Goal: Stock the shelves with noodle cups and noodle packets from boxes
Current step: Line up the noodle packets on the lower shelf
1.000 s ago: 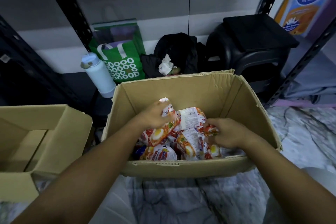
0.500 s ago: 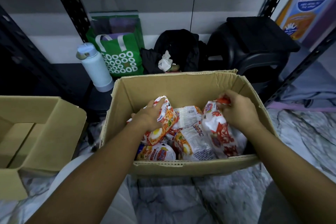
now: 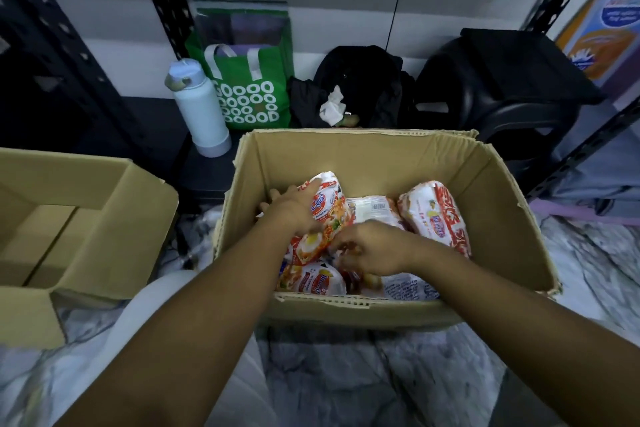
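- Open brown cardboard box [image 3: 381, 163] holds crinkled white-red-orange plastic noodle packets [image 3: 436, 218].
- Left hand [image 3: 298, 211] grasps a tilted egg-printed packet [image 3: 329, 218].
- Right hand [image 3: 372, 248] reaches among the packets; I cannot tell its grip.

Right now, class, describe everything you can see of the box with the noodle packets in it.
The box is plain brown corrugated cardboard, open-topped, with ragged, torn edges. It sits upright on a marbled surface. Red, orange and white packets lie loosely across its bottom. Both hands reach inside: the left hand grips one packet; the right hand curls among others, its hold unclear. A second box stands apart on its left.
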### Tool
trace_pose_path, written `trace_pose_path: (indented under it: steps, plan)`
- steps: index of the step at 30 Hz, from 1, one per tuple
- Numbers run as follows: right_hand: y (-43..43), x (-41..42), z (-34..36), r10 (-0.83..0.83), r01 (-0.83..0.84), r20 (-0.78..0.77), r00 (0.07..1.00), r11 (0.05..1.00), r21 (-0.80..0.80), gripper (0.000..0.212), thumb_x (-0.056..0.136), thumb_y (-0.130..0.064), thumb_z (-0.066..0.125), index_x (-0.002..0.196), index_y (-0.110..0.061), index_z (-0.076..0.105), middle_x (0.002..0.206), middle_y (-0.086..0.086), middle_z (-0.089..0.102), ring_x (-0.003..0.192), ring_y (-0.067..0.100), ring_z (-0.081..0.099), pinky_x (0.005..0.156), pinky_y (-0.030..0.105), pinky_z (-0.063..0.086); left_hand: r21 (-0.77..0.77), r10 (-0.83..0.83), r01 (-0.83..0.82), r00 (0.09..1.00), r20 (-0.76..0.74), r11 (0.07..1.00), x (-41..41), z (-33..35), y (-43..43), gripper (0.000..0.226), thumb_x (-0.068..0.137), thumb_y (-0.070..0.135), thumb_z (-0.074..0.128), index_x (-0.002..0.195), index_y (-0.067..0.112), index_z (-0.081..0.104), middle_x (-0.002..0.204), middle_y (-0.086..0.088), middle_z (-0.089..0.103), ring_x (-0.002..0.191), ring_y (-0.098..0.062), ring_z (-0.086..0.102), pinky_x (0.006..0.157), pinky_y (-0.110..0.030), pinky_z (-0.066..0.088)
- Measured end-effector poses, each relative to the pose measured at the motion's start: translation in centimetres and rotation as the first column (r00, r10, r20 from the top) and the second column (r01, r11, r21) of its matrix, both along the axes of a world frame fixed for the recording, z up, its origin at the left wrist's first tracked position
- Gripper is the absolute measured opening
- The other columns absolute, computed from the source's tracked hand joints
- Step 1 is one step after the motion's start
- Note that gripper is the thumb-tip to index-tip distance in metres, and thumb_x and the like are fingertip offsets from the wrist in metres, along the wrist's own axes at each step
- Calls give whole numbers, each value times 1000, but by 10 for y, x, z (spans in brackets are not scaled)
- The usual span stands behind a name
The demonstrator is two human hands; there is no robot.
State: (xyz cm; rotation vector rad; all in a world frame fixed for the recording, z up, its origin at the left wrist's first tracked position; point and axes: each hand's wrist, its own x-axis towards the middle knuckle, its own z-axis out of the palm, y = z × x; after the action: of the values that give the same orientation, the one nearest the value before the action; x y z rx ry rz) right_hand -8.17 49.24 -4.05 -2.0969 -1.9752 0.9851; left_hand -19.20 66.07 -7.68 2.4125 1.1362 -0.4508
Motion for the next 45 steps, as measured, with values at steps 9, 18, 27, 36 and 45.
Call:
trace_pose_path:
  steps: [9,18,27,36,45]
  plan:
    - [42,-44,-57,41,8,74,996,829,-559,94,95,-55,62,163,-14,12,165,13,28,134,31,50,109,39,44,8,-29,28,989,146,1000,-4,1,6,107,83,38,84,160,46,11,142,-9,54,125,-31,58,100,-51,53]
    - [43,-30,-46,52,-19,101,993,954,-299,57,83,-43,80,128,-14,62,116,7,67,105,26,63,91,37,54,295,-219,152,953,208,943,-23,34,15,90,84,37,81,153,53,26,135,1,57,120,-27,60,86,-39,52]
    - [-21,17,61,-476,442,-320,819,879,-177,43,77,-39,87,114,-25,70,111,11,69,94,29,71,71,50,63,104,-146,108,860,490,989,-32,68,37,96,72,22,91,148,47,39,134,7,63,111,-17,63,92,-42,56]
    - [-70,76,116,-557,618,-336,760,778,109,21,85,-40,80,104,-32,78,101,-15,75,99,5,68,83,20,52,119,-212,178,879,427,977,-2,44,11,83,72,28,89,140,46,44,125,9,66,107,-19,65,84,-40,56]
    - [-93,76,50,-234,234,-13,972,972,-8,38,92,-3,68,123,-25,71,151,-9,40,140,5,37,104,0,25,165,-277,244,934,224,956,-4,11,-3,90,84,31,79,154,48,26,137,2,51,123,-27,57,89,-42,52]
